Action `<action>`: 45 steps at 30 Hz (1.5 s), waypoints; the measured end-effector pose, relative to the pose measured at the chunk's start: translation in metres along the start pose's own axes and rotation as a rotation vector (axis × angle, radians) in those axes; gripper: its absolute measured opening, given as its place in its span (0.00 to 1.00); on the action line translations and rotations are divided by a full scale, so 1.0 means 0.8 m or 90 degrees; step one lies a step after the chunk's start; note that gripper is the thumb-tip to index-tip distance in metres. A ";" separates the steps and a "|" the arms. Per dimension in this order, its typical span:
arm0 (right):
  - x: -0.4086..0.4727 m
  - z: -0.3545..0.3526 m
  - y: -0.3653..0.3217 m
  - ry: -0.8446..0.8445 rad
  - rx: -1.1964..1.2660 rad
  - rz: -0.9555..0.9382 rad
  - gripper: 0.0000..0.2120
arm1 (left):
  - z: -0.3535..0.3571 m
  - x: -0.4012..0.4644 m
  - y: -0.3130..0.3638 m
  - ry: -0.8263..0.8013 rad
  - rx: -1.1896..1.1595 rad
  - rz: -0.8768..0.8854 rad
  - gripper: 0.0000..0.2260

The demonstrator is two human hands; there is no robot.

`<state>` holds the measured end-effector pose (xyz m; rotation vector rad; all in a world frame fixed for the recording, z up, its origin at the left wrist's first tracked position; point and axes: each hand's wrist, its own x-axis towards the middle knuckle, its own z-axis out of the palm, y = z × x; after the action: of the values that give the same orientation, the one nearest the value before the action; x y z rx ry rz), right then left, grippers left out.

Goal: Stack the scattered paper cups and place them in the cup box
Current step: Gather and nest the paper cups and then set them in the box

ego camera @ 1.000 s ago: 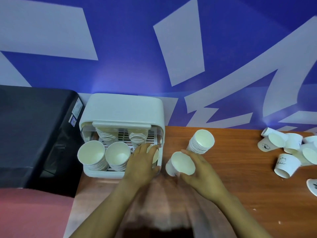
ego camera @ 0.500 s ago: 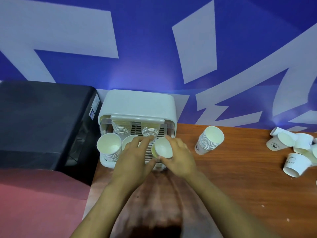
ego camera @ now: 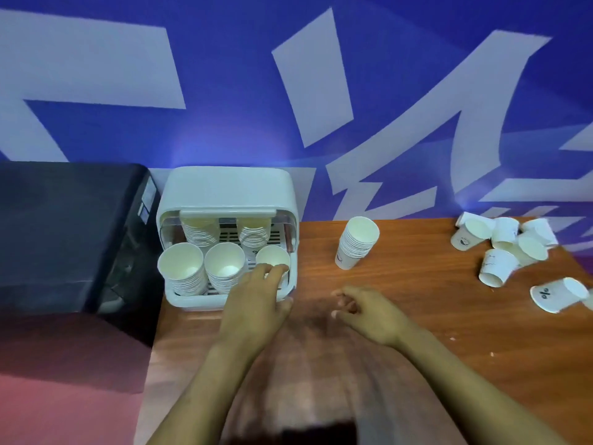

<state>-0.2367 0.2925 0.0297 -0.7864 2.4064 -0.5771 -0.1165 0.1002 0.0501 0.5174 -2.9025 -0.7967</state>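
The white cup box stands open at the table's back left, holding several stacks of white paper cups. My left hand rests its fingertips on the rim of the front right stack inside the box. My right hand hovers over the table beside the box, fingers apart and holding nothing. A tall stack of cups stands tilted on the table to the right of the box. Several scattered single cups lie at the far right, some on their sides.
The wooden table runs from the box to the right edge. A black machine sits left of the box, off the table. A blue and white wall stands right behind the table. A pink surface lies low at the left.
My right hand set its cup stack into the box's front right slot, let go and pulled back over the table. My left hand stayed at the box, fingers on that stack.
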 end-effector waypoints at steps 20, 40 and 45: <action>-0.098 -0.203 0.323 0.064 0.066 0.005 0.14 | 0.204 0.053 0.323 -0.133 0.021 0.017 0.19; 0.025 -0.350 0.494 0.137 0.011 0.006 0.21 | 0.371 0.232 0.489 -0.263 0.027 -0.024 0.23; 0.084 -0.351 0.507 0.158 0.020 -0.015 0.27 | 0.413 0.274 0.501 -0.256 -0.014 -0.054 0.26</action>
<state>-0.6175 0.6123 0.0013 -0.7691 2.6070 -0.7595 -0.4986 0.5070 -0.0309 0.5348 -3.2456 -1.0531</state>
